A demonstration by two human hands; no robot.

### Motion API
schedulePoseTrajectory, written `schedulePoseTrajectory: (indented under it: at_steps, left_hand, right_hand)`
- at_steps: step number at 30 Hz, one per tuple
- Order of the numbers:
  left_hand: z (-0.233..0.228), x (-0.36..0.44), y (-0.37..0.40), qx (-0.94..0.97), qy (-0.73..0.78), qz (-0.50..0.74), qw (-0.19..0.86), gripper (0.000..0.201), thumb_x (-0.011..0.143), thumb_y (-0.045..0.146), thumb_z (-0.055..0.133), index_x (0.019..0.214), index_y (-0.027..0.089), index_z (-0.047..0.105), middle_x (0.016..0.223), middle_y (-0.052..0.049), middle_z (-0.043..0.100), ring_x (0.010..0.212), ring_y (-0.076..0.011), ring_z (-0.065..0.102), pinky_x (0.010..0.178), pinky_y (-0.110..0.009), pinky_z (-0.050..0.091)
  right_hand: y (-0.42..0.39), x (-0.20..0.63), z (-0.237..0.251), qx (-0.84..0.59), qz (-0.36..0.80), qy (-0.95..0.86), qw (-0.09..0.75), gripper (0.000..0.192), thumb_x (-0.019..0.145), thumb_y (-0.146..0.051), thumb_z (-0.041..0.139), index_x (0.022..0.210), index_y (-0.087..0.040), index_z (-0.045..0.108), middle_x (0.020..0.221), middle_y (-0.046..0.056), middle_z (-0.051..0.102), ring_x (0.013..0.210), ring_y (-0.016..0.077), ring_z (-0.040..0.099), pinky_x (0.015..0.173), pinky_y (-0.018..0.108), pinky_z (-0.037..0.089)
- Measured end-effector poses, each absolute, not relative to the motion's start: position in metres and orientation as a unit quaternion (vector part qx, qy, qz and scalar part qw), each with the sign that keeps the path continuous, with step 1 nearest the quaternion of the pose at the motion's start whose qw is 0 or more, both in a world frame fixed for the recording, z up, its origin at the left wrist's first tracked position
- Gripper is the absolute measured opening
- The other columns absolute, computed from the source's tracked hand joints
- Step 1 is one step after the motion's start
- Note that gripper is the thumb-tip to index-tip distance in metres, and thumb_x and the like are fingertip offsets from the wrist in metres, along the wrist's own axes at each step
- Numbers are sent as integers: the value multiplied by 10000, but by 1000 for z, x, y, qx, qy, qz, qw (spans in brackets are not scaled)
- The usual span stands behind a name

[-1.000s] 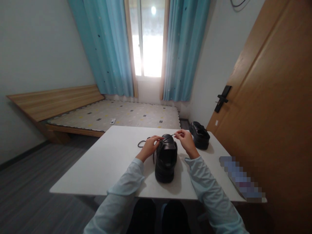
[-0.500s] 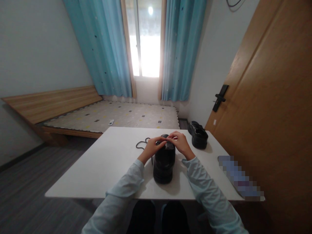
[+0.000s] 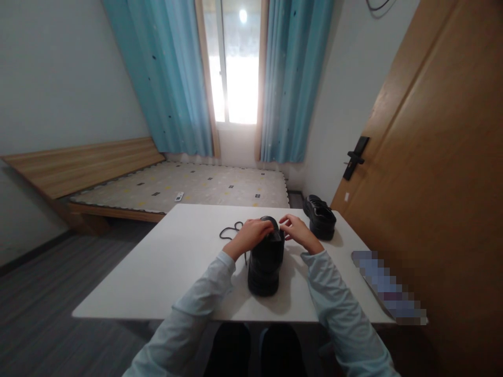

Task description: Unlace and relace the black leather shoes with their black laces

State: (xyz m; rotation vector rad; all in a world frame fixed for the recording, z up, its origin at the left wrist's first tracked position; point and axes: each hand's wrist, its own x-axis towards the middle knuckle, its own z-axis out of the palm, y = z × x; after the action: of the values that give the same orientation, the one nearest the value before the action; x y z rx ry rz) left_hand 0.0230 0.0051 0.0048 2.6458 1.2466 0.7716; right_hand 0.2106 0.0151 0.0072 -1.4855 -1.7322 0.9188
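lacing step in hand, it seems: left hand [image 3: 251,233] resting closed on the top of the black shoe [image 3: 265,262], fingers curled on its front edge; right hand [image 3: 299,233] just beside, fingers half bent near the lace, grip too small to tell. loose lace [image 3: 230,232] lying left of the shoe. probably calls next for a fine pinch of the lace end. shoe in the middle of the white tabletop [image 3: 173,272]; second shoe [image 3: 321,217] at the far right corner. behind, a bed [image 3: 188,186], blue curtains [image 3: 291,78], a wooden door [image 3: 440,173].

Shoe [image 3: 266,259] looks like glossy black leather, sitting on a smooth matt white table [image 3: 173,267]. Right of the table, door [image 3: 440,173] is smooth wood veneer; sleeves [image 3: 338,309] soft cloth.
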Motion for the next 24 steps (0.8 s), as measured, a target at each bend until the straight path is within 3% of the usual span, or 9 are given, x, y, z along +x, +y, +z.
schedulePoseTrajectory:
  at_steps: [9, 24]
  left_hand:
    - [23, 38, 17, 879, 401, 231, 119, 197, 841, 263, 528, 821, 186, 708, 726, -30, 693, 667, -151, 609, 671, -220, 434]
    - [23, 53, 12, 884, 422, 194, 56, 183, 761, 139, 560, 817, 175, 730, 771, -81, 716, 706, -200, 645, 694, -268, 467]
  right_hand:
    - [14, 221, 12, -556, 450, -611, 341, 114, 713, -82, 594, 811, -132, 561, 595, -21, 589, 511, 103, 607, 461, 203, 533]
    - [12, 223, 14, -546, 470, -600, 347, 150, 685, -15, 516, 767, -107, 600, 634, 11, 600, 533, 130, 621, 436, 267, 574]
